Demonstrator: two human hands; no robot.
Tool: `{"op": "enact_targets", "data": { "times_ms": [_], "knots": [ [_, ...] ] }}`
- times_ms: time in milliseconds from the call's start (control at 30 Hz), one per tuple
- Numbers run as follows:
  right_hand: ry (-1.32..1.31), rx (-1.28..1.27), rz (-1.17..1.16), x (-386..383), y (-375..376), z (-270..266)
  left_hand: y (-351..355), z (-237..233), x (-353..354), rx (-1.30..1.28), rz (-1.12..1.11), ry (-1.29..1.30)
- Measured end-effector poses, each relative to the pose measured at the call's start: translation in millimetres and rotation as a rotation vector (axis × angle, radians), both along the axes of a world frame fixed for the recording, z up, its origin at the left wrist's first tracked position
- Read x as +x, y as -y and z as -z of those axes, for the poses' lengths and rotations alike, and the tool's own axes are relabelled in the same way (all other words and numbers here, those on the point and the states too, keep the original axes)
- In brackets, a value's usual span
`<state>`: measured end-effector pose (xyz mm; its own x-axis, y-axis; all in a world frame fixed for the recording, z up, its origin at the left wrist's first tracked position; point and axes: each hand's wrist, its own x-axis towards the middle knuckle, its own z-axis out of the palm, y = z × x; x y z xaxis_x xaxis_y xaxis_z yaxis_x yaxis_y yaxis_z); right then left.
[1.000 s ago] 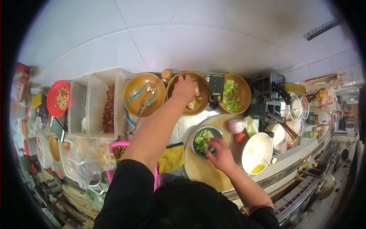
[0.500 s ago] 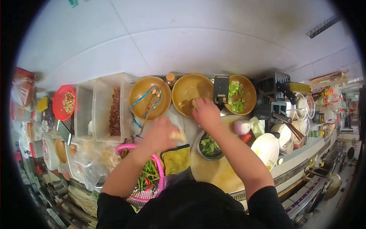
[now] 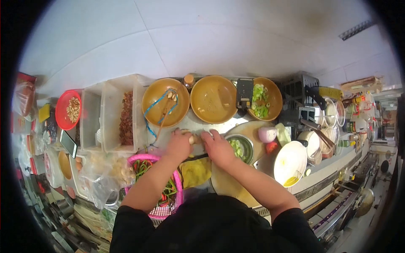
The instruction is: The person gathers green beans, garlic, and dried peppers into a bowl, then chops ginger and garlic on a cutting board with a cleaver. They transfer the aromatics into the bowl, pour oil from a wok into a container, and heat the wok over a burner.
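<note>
My left hand [image 3: 179, 146] is closed around a pale tan knobbly piece that looks like ginger [image 3: 193, 139], over the counter in front of the bowls. Close to its right side is my right hand [image 3: 217, 148], fingers curled toward the piece; whatever they pinch is hidden. Beyond both hands, the middle brown bowl [image 3: 211, 90] holds a few small pale bits. In the left brown bowl [image 3: 151, 99] lie garlic cloves [image 3: 171, 96] and a blue cord. A metal bowl of cut greens [image 3: 240, 147] stands beside my right wrist, on the round cutting board [image 3: 223, 181].
Below my left forearm is a pink basket [image 3: 179, 194] with green and red peppers, beside a yellow cloth [image 3: 195, 172]. Clear bins [image 3: 110, 122] stand left. To the right are a purple onion [image 3: 267, 134], a tomato [image 3: 271, 147], a white bowl [image 3: 291, 158] and a knife rack [image 3: 301, 90].
My right hand has come back from the middle bowl toward my body and now meets my left hand. The left hand has risen slightly, still with the pale piece.
</note>
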<state>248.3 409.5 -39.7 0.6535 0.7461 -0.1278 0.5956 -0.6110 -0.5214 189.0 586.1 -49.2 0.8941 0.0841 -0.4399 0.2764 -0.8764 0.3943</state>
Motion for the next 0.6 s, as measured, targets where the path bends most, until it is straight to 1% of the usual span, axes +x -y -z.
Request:
{"op": "enact_targets", "data": {
  "times_ms": [33, 67, 100, 133, 200, 233, 300, 333, 367, 400, 433, 500, 533, 567, 600],
  "knots": [
    [0.047, 0.087, 0.03, -3, -5, -7, -1, 3, 1, -0.001, 0.005, -0.001],
    [0.096, 0.173, 0.06, -7, -7, -16, -4, 9, 0, -0.004, -0.011, 0.05],
    [0.122, 0.211, 0.013, -14, -7, -23, -3, 10, -2, -0.009, -0.023, 0.103],
    [0.128, 0.206, 0.025, -21, 0, -32, -3, 9, -7, -0.015, -0.011, 0.107],
    [-0.012, 0.32, -0.032, -48, 20, -48, 4, 3, -17, 0.122, -0.026, 0.416],
    [-0.083, 0.302, -0.025, -60, 38, -48, 9, -4, -22, 0.116, -0.014, 0.422],
    [-0.087, 0.259, 0.002, -84, 83, -39, 17, -19, -34, 0.048, 0.03, 0.436],
    [-0.145, 0.169, 0.066, -95, 109, -34, 24, -23, -41, 0.046, 0.037, 0.44],
    [-0.204, 0.078, 0.129, -106, 136, -29, 35, -28, -48, -0.14, -0.029, 0.476],
    [-0.182, 0.048, 0.182, -116, 162, -24, 47, -32, -54, -0.326, -0.095, 0.509],
    [-0.161, 0.016, 0.237, -126, 188, -21, 59, -35, -59, -0.332, -0.085, 0.511],
    [-0.229, -0.061, 0.429, -147, 233, -17, 79, -42, -70, -1.147, -0.513, 0.019],
    [-0.274, -0.027, 0.517, -155, 250, -16, 87, -46, -75, -1.139, -0.505, 0.016],
    [-0.317, 0.013, 0.599, -160, 266, -14, 95, -50, -79, -1.38, -0.525, -0.077],
    [-0.293, 0.061, 0.643, -164, 285, -3, 101, -55, -82, -1.619, -0.539, -0.175]
  ]
}}
